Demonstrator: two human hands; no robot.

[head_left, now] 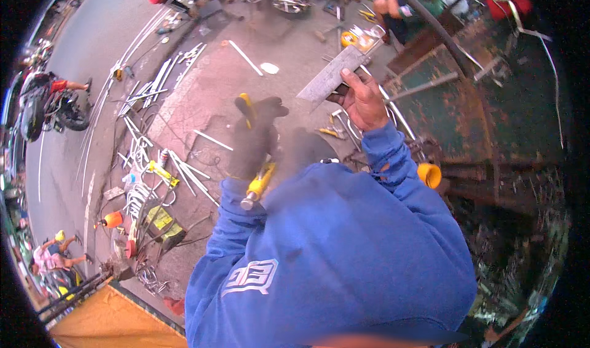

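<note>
My left hand (253, 140), in a dark glove, is closed round a yellow-handled tool (263, 179). A yellow part shows above the fingers, and a thicker yellow end with a round metal tip sticks out near the wrist. The glove hides the tool's middle, so its kind is unclear. Farther right, my bare right hand (364, 101) grips a flat grey metal plate (332, 76) by its right part, thumb on top. The plate is tilted and held apart from the left hand.
Metal strips (161, 81) and a coiled hose (140, 194) litter the ground at left. A yellow-handled tool (329, 132) lies past my hands. A green metal sheet (455, 114) stands at right. Another person (424, 4) sits at the far right; a motorcycle (52, 108) is on the road.
</note>
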